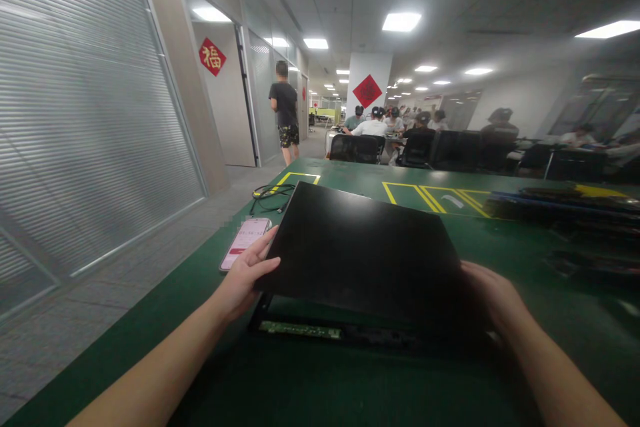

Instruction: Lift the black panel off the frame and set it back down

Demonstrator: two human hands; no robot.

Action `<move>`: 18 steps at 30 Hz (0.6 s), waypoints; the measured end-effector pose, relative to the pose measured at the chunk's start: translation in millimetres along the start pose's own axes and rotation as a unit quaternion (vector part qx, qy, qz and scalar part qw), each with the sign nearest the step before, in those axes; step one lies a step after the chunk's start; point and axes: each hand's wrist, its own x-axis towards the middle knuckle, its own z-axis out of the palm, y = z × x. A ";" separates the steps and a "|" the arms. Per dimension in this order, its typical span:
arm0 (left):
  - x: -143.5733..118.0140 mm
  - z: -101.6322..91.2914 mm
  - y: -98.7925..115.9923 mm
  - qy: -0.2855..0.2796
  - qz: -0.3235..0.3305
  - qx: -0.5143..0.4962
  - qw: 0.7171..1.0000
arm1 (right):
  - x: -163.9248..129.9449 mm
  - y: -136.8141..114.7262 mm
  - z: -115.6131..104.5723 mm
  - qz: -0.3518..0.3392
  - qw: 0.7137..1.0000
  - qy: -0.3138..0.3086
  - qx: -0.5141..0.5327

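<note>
A flat black display panel [360, 250] is tilted up above the green table, between my two hands. My left hand [250, 273] grips its left edge, thumb on the front face and fingers behind. At the right edge, my right hand [493, 290] is closed round the panel, its fingertips mostly hidden and slightly blurred. Under the near side of the panel lies a dark frame [257, 315] with a strip of green circuit board [300, 329] along it. Much of that frame is covered by the panel and in shadow.
A lit phone [246, 243] lies left of my left hand, with a coiled black cable [270, 197] behind it. Yellow tape [433, 200] marks the green table [200, 307]. A blurred stack of dark panels [560, 207] sits at right. People sit farther back; one person [285, 107] stands near a door.
</note>
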 end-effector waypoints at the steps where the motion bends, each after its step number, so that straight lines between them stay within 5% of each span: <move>1: 0.3 -0.7 1.6 0.003 0.007 0.000 1.000 | -5.5 -7.4 -0.7 0.006 0.999 -0.016 0.035; 4: 0.6 -2.2 5.1 0.015 0.021 0.005 1.000 | -23.4 -28.6 -3.6 -0.007 0.991 -0.083 0.109; 8: 0.1 -3.6 5.5 0.009 0.017 0.005 1.000 | -35.0 -37.7 -10.0 0.020 0.986 -0.085 0.145; 12: 1.9 -6.0 4.1 0.024 -0.002 0.016 1.000 | -31.7 -33.2 -17.8 0.080 0.986 -0.023 0.143; 18: 5.4 -6.1 -1.3 0.070 -0.039 0.127 0.989 | -38.8 -39.2 -24.1 0.043 0.986 0.077 0.142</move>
